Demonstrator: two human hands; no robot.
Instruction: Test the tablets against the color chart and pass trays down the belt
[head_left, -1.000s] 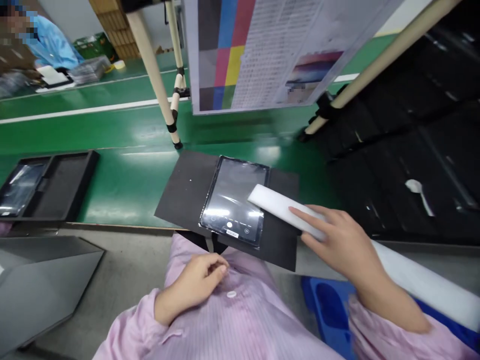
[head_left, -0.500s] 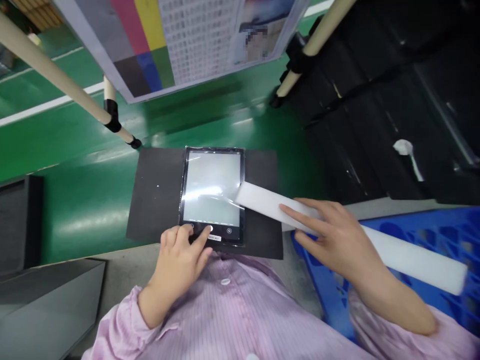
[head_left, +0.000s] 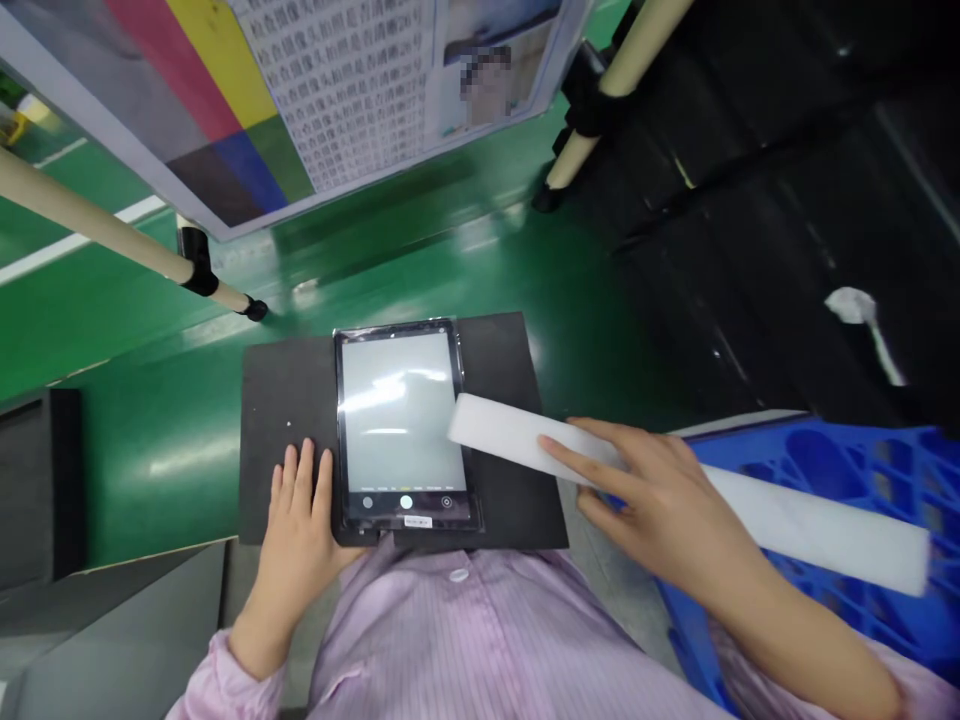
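A tablet (head_left: 403, 420) with a lit, mostly blank screen lies face up on a black board (head_left: 501, 360) at my waist. Camera-like buttons show along the bottom of its screen. My left hand (head_left: 300, 520) rests flat at the board's near left, fingers stretched out beside the tablet's left edge. In my right hand (head_left: 652, 490) is a long white foam strip (head_left: 817, 530), held between thumb and fingers. The strip's far end reaches over the tablet's right edge; whether it touches the glass I cannot tell.
Ahead hangs a printed board (head_left: 360, 110) with colour blocks and text, on cream poles (head_left: 90, 220). Black stacked boxes (head_left: 750, 200) stand at the right, above a blue plastic pallet (head_left: 810, 460). A dark tray (head_left: 64, 480) sits on the green surface (head_left: 172, 450) at left.
My left hand has left the tablet's lower buttons, moved left, and now lies spread on the black board. My right hand still holds the foam strip. The view has shifted slightly.
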